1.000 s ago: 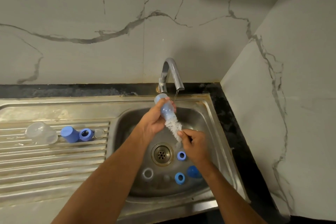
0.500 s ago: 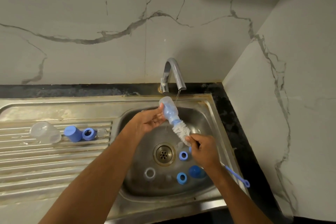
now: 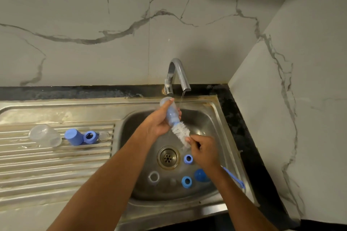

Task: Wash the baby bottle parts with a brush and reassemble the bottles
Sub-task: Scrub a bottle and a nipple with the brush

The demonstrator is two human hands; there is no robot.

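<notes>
Gripping the bottle [image 3: 171,114] in the left hand [image 3: 159,121] over the sink [image 3: 216,118], near the tap; right hand [image 3: 203,151] fingers pinching the brush [image 3: 181,133]. Likely light, stiff, wet-slick plastic; holding round the body seeming safest

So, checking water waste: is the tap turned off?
No, a thin stream runs from the tap spout beside the bottle in the left hand.
</notes>
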